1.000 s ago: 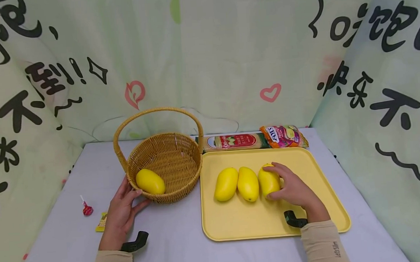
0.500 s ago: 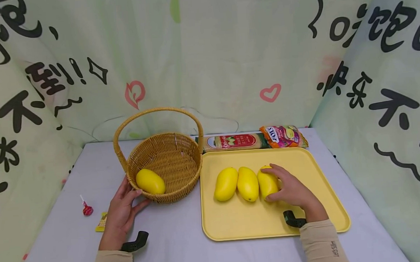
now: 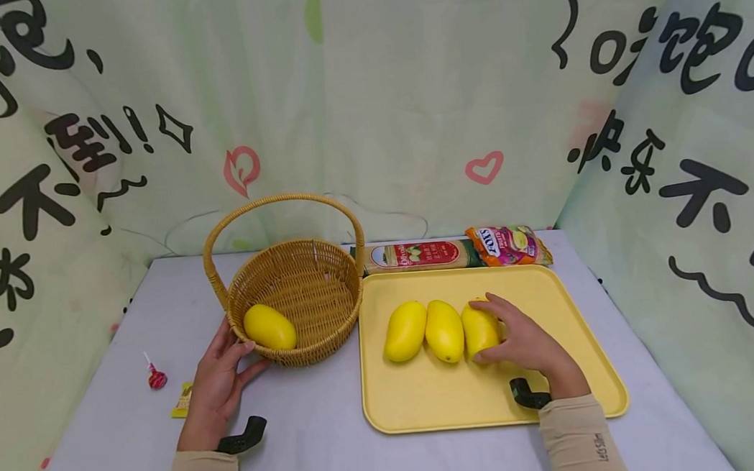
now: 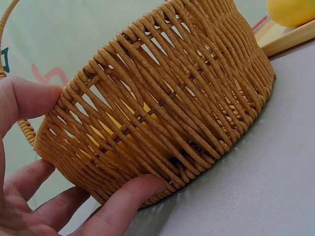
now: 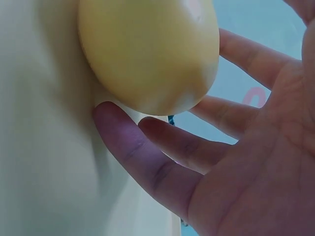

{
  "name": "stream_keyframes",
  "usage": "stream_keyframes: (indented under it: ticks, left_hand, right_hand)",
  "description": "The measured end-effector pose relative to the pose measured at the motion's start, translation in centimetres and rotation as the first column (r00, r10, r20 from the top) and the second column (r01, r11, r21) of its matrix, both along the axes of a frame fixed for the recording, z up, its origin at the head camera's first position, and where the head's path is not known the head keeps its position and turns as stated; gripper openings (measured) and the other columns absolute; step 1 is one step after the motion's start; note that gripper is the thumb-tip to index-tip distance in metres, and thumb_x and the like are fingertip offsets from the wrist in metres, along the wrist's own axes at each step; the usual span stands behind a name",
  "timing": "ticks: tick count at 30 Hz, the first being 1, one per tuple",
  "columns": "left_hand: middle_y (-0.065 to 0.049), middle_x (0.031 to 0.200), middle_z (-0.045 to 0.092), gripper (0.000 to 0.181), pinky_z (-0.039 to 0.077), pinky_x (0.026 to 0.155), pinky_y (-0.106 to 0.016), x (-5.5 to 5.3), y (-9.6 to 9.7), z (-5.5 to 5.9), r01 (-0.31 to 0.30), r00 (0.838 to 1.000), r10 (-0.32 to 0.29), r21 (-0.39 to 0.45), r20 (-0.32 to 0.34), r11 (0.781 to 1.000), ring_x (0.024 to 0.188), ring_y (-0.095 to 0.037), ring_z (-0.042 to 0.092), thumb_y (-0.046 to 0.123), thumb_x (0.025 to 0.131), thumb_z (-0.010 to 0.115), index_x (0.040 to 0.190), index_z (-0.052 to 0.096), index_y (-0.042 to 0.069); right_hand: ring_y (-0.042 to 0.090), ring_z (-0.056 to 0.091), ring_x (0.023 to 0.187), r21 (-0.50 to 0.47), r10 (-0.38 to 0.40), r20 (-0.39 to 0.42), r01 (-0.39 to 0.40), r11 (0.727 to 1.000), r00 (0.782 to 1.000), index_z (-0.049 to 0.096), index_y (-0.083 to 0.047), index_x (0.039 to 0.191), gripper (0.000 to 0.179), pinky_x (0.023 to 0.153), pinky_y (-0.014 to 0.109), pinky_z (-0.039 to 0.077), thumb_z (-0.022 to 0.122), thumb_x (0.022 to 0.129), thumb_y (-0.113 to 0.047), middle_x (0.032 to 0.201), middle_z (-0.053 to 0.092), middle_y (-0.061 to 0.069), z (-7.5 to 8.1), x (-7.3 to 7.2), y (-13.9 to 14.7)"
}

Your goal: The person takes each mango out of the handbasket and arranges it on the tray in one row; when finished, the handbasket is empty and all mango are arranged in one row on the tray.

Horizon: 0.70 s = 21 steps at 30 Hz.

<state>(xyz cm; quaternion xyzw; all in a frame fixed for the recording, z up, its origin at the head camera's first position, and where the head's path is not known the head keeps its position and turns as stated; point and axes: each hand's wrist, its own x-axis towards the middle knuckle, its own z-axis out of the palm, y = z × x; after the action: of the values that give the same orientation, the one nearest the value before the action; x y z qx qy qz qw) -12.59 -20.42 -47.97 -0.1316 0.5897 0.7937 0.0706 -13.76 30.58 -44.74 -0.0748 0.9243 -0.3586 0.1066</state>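
Observation:
My left hand (image 3: 217, 378) grips the near left side of the wicker basket (image 3: 319, 297). In the left wrist view its thumb presses on the woven rim, while the other fingers lie low against the wall (image 4: 162, 98). One yellow mango (image 3: 269, 327) rests inside the basket. On the yellow tray (image 3: 439, 404) lie two mangoes side by side, a left one (image 3: 406, 331) and a middle one (image 3: 444, 331). Right of them my right hand (image 3: 526, 338) holds a third mango (image 3: 480, 330), fingers on its far end and thumb on its near end. The right wrist view shows this mango (image 5: 152, 54) large, fingers curved about it.
Behind the tray lie a long package with a red label (image 3: 423, 254) and an orange snack bag (image 3: 510, 246). Left of the basket are a red lollipop (image 3: 157, 377) and a small yellow packet (image 3: 182, 401). Printed curtains (image 3: 408, 104) enclose the white table.
My right hand and the mango it holds have shifted slightly left, close to the middle mango. The left hand and basket stay in place.

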Motion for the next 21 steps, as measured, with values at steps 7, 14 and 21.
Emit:
stream_keyframes:
  ticks: [7,14,21]
  left_hand:
    - [0.010,0.179,0.015,0.077,0.058,0.105,-0.042,0.0,0.0,0.0,0.000,1.000,0.000,0.003,0.001,1.000,0.149,-0.018,0.040,0.012,0.109,0.054,0.166,0.019,0.049]
    - [0.011,0.179,0.015,0.077,0.057,0.106,-0.043,0.0,-0.1,0.0,-0.002,1.000,0.002,0.005,0.000,1.000,0.150,-0.019,0.039,0.011,0.109,0.054,0.166,0.019,0.051]
    - [0.010,0.179,0.014,0.078,0.058,0.105,-0.042,0.0,0.0,-0.1,0.000,1.000,0.000,0.006,-0.005,1.000,0.150,-0.018,0.038,0.011,0.109,0.054,0.166,0.019,0.050]
  right_hand:
    - [0.055,0.023,0.155,0.003,-0.020,0.019,0.020,1.000,1.000,0.046,-0.015,0.160,0.094,0.122,0.075,0.026,0.092,0.080,-0.034,0.174,0.020,0.026,0.3,0.1,0.0]
    - [0.053,0.041,0.147,0.034,-0.069,-0.006,0.069,0.997,0.998,0.043,-0.015,0.161,0.091,0.115,0.071,0.042,0.088,0.085,-0.037,0.173,0.023,0.027,0.9,0.2,-0.1]
    - [0.050,0.052,0.137,0.032,-0.176,-0.118,0.181,0.983,0.977,0.049,-0.010,0.156,0.072,0.106,0.066,0.052,0.079,0.095,-0.036,0.164,0.040,0.026,2.9,1.1,-0.5]
